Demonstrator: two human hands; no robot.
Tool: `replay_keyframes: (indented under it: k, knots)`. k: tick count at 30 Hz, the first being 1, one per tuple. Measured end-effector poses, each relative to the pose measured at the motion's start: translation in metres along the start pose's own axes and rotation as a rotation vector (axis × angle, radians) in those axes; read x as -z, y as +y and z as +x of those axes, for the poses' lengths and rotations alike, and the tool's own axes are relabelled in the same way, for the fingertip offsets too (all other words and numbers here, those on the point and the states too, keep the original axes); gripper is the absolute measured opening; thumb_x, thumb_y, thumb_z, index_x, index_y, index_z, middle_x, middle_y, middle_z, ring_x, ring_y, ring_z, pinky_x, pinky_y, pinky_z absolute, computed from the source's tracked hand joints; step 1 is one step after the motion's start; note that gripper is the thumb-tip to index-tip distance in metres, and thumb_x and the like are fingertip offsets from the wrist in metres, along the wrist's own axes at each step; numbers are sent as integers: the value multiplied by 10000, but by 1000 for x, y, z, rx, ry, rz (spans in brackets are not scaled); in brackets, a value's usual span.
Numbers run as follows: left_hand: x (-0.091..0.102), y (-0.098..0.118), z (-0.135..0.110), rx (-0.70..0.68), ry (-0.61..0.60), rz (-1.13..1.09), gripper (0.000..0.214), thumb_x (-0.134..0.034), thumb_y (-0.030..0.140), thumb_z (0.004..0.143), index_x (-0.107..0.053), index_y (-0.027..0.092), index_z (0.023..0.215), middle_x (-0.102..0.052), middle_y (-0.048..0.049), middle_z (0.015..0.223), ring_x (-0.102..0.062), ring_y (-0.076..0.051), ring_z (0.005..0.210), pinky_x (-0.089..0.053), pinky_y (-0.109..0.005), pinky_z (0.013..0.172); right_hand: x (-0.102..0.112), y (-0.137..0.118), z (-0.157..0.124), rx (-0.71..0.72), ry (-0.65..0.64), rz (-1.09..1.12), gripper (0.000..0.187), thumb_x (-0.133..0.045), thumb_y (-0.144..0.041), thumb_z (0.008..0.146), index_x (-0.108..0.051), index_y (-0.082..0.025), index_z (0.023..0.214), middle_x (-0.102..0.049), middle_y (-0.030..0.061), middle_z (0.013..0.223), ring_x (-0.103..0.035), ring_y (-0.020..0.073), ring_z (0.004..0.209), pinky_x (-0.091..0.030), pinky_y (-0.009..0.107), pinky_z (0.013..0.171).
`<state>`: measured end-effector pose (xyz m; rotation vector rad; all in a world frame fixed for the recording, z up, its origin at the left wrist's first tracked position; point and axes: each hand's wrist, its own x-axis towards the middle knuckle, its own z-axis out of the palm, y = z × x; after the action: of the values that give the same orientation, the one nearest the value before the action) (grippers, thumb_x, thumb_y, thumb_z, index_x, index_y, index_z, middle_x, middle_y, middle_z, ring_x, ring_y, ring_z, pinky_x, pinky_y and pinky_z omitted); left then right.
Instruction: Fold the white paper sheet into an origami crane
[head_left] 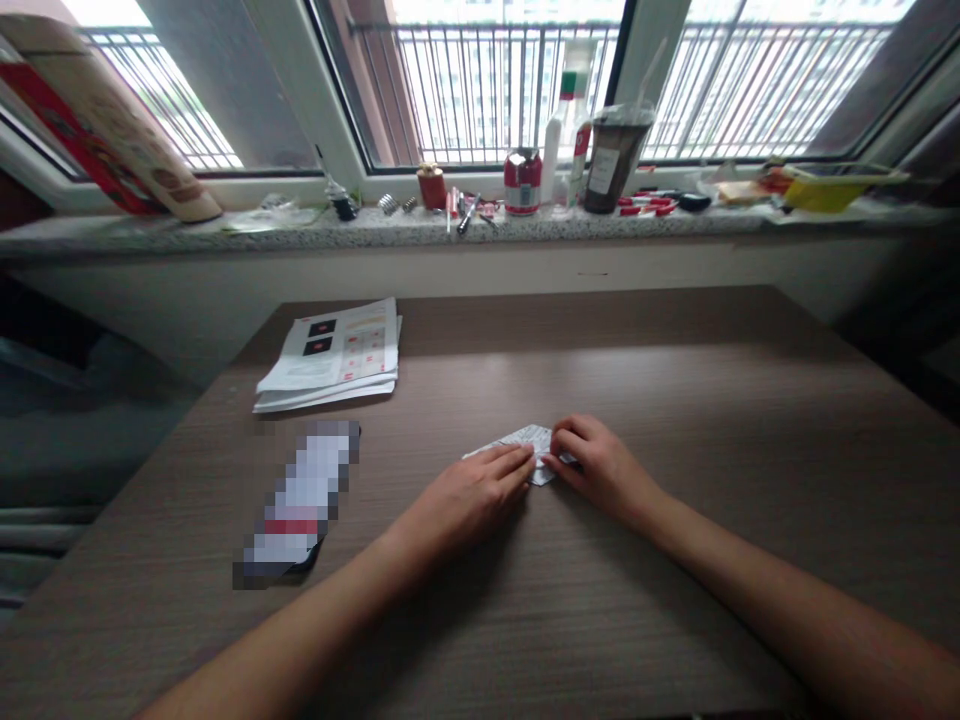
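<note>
A small piece of folded printed paper lies on the wooden table between my hands. My left hand rests over its left part, fingers stretched out and lying flat on it. At the paper's right edge, my right hand has its thumb and bent fingers pinched together on the paper. The two hands are close but apart, with a bit of creased paper showing between them. My palms and fingers hide much of the paper's outline, so its full shape cannot be made out.
A phone, blurred out, lies left of my left arm. Behind it sits a stack of printed sheets. Along the stone windowsill stand a red can, a dark drink cup, a yellow basket and small tools.
</note>
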<state>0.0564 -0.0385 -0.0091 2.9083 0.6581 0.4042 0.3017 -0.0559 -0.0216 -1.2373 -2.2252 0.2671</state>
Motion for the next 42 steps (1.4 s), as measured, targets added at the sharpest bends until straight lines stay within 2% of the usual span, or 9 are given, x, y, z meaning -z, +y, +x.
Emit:
replay_keyframes:
  k: [3,6,11,15,19,25,30,33,42]
  knots:
    - [-1,2,0,38,19,-23,381,-462,211,1061,-576,138,1418,-594,-143,1463,-568,-255,1362,-487,-437,1152,10,-6,-7,53,-68,-36,141,-575,-280,1019,-668,-217,1103,-692,120,1111,-646,267,1044,-559,425,899]
    - [-2,2,0,64,14,-16,412,-467,268,1066,-544,144,1451,-560,-153,1496,-544,-273,1386,-473,-465,1151,17,-10,-18,150,-147,-127,403,-626,-327,991,-597,-244,1385,-649,150,1345,-613,324,1232,-538,521,1016]
    - [-1,3,1,89,-17,-5,452,-476,307,1065,-502,153,1489,-523,-145,1532,-513,-271,1413,-440,-444,1164,16,-10,-33,151,-182,-231,603,-609,-409,1000,-441,-247,1557,-575,138,1493,-542,338,1364,-470,561,1125]
    - [-1,1,-1,95,-55,10,484,-486,339,1064,-477,155,1511,-479,-142,1568,-486,-279,1435,-405,-446,1185,13,-11,-36,116,-190,-257,584,-534,-388,1043,-394,-225,1586,-527,127,1544,-495,311,1421,-425,551,1176]
    - [0,-2,-2,84,-85,7,478,-451,344,1077,-464,171,1523,-469,-131,1579,-481,-264,1439,-363,-452,1211,13,-9,-37,97,-187,-253,493,-452,-319,1077,-438,-233,1562,-524,106,1550,-486,274,1435,-429,520,1182]
    - [3,-2,-2,93,-89,-4,458,-439,330,1075,-488,172,1502,-491,-125,1564,-503,-255,1420,-375,-436,1198,19,4,-45,80,-175,-265,479,-490,-311,1061,-480,-266,1537,-509,91,1564,-432,285,1474,-400,544,1201]
    - [2,-3,-3,110,-128,1,484,-432,357,1080,-448,188,1533,-448,-112,1597,-471,-259,1443,-365,-433,1204,24,7,-54,22,-163,-320,450,-457,-289,1067,-527,-201,1503,-581,119,1489,-532,292,1389,-481,516,1142]
    - [2,-2,-2,120,-142,12,486,-426,370,1082,-448,189,1532,-450,-110,1596,-469,-261,1441,-359,-432,1207,24,6,-55,17,-164,-340,440,-417,-280,1079,-545,-160,1483,-604,122,1465,-561,279,1361,-489,499,1139]
    - [10,3,3,69,-90,-14,486,-426,479,1076,-527,221,1475,-588,-101,1433,-522,-299,1331,-425,-460,1139,27,17,-46,-15,-185,-378,489,-439,-384,1074,-457,-267,1549,-440,95,1612,-413,286,1485,-390,539,1206]
